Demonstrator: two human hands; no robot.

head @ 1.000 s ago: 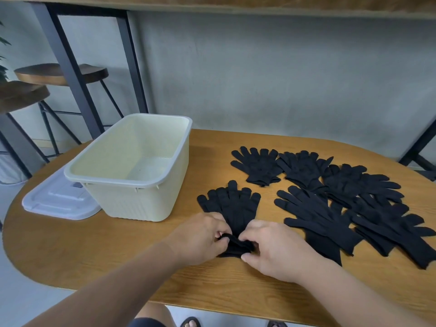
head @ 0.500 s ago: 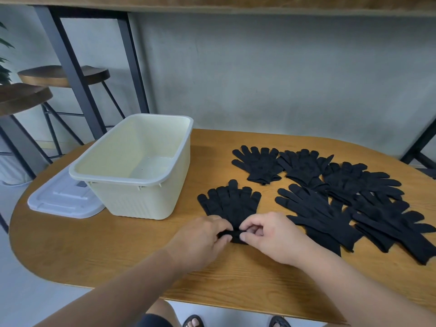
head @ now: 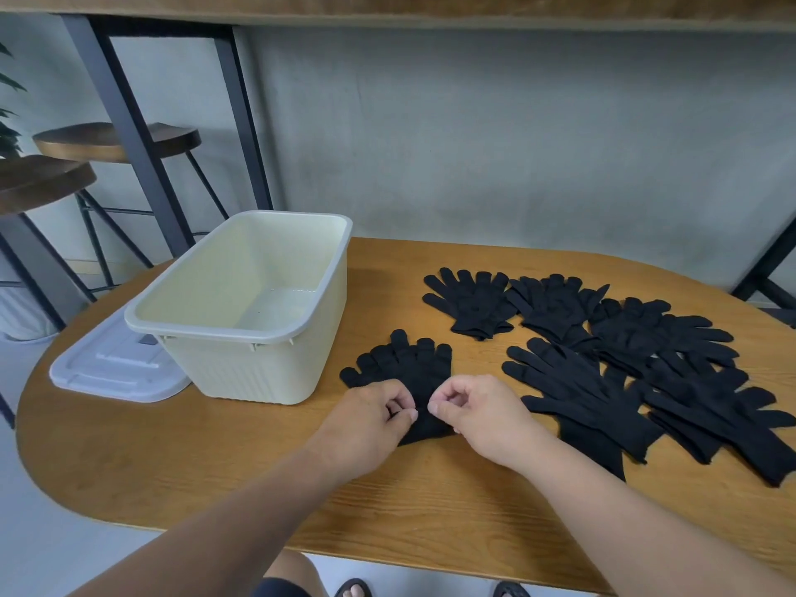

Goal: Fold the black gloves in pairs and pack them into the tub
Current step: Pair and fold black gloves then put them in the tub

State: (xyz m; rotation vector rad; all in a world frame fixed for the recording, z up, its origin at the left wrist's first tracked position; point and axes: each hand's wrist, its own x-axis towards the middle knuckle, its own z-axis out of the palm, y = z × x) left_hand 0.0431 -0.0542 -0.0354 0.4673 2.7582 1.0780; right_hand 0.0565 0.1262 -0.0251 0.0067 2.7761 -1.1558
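Glove pair (head: 407,372) lies flat beneath left hand (head: 366,417) and right hand (head: 476,417), both pinching its cuff end.

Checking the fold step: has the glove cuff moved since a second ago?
Yes. The cuff, then bunched under both hands near the table edge, now lies folded up toward the glove fingers. The tub is the reference.

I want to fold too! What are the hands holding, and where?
Both the left hand and right hand pinch the nearest glove pair at its cuff end.
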